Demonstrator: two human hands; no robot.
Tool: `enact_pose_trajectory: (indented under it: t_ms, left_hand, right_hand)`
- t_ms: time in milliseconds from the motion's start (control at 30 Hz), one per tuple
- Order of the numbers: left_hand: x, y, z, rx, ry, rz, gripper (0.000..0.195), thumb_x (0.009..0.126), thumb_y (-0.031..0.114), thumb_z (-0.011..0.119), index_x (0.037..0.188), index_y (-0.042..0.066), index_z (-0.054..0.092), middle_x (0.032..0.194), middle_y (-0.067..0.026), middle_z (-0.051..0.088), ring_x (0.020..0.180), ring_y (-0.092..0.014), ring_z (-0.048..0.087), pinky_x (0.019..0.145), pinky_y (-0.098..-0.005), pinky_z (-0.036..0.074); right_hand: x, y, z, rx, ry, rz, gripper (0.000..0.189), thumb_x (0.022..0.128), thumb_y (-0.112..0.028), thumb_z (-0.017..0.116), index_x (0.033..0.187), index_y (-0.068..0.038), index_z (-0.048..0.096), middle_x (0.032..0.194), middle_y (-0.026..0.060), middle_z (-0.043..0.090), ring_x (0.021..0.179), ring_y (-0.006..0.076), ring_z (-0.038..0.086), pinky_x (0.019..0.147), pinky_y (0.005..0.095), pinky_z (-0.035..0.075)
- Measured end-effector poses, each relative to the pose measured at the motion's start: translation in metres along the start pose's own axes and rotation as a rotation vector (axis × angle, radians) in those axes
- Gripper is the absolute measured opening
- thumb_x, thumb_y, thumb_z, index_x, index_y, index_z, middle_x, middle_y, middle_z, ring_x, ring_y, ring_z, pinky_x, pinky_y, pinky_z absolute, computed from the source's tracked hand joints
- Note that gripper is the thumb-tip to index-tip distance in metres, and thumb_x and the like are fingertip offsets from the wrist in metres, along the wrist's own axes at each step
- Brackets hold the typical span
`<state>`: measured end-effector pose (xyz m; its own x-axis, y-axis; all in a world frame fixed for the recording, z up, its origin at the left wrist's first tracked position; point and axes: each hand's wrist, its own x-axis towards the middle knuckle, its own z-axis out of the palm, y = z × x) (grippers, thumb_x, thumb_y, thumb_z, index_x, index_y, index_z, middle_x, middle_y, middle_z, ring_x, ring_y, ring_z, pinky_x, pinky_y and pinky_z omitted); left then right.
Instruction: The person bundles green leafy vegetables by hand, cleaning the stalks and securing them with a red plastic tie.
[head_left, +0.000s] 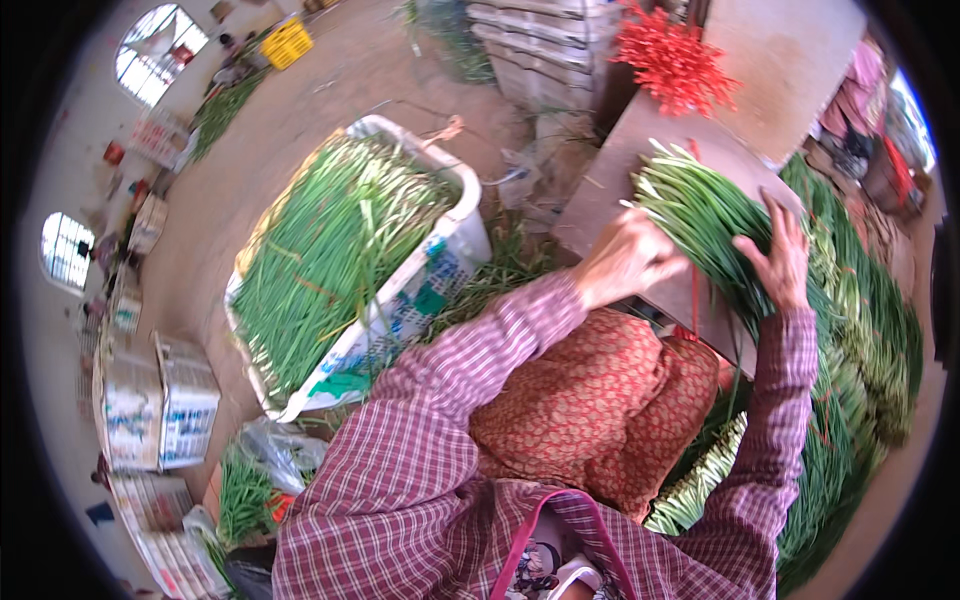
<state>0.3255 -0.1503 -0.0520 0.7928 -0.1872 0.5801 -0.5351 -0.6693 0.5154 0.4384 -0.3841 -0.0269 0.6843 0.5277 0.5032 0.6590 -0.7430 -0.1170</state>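
A bundle of long green stalks with white ends, like garlic chives or scallions (709, 202), lies across a low board (607, 187) before me. My right hand (784, 251) rests spread against the bundle's leafy side, thumb apart from the fingers. Beside the white-ended part is my left hand (630, 255), its fingers curled and blurred; whether it pinches anything cannot be told. A red tie strip (695, 300) passes beneath the bundle and hangs over the board's near edge. At the board's far end lies a heap of red ties (675, 64).
A white plastic crate (469, 187) filled with green stalks stands at the left. More stalks (855, 300) are piled at the right. Stacked crates (540, 60) stand beyond the board. Farther left are more crates (187, 405) and a yellow crate (286, 43).
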Motion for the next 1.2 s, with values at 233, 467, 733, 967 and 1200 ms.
enact_pose_trajectory:
  t_ms: [233,467,733,967,1200]
  left_hand:
    - [-0.159,-0.030,-0.154,0.157,0.332,-0.612,0.017,0.072,0.007,0.068,0.088,0.004,0.064,0.083,-0.0067,0.064,0.074,-0.014,0.061,0.065,-0.0259,0.050]
    - [-0.210,-0.108,-0.235,0.857,0.284,-0.974,0.048,0.065,0.036,0.073,0.091,-0.002,0.060,0.080,-0.0139,0.060,0.081,-0.028,0.057,0.072,-0.0406,0.046]
    - [-0.208,-0.147,-0.214,1.134,0.166,-0.995,0.051,0.058,0.030,0.076,0.098,0.004,0.055,0.096,-0.0115,0.051,0.097,-0.028,0.046,0.083,-0.0398,0.038]
    - [-0.221,-0.140,-0.236,0.727,0.489,-0.936,0.039,0.065,0.014,0.069,0.100,0.004,0.055,0.091,-0.0159,0.055,0.087,-0.028,0.053,0.077,-0.0400,0.043]
    - [-0.187,-0.124,-0.211,0.304,0.189,-0.823,0.025,0.076,0.005,0.061,0.097,0.005,0.047,0.088,-0.0157,0.063,0.063,-0.023,0.062,0.051,-0.0340,0.049]
  right_hand:
    - [0.000,-0.081,-0.011,0.347,-0.074,-0.059,0.032,0.080,-0.025,0.061,0.102,-0.002,0.059,0.095,0.0104,0.061,0.091,0.0257,0.057,0.084,0.0374,0.039]
    - [0.011,-0.152,0.018,0.598,-0.210,-0.194,0.021,0.079,-0.020,0.063,0.092,-0.003,0.062,0.087,0.0096,0.065,0.081,0.0207,0.062,0.085,0.0342,0.041]
    - [0.009,-0.182,0.028,0.634,-0.349,-0.284,0.021,0.077,-0.016,0.065,0.094,-0.004,0.062,0.080,0.0096,0.065,0.075,0.0278,0.059,0.076,0.0354,0.042]
    - [0.006,-0.183,0.041,0.646,-0.394,-0.216,0.020,0.076,-0.015,0.065,0.093,-0.005,0.063,0.083,0.0121,0.064,0.078,0.0298,0.058,0.073,0.0364,0.046]
    - [0.003,-0.186,0.052,0.665,-0.448,-0.240,0.021,0.079,-0.016,0.063,0.094,-0.002,0.063,0.084,0.0135,0.064,0.076,0.0286,0.059,0.070,0.0355,0.046]
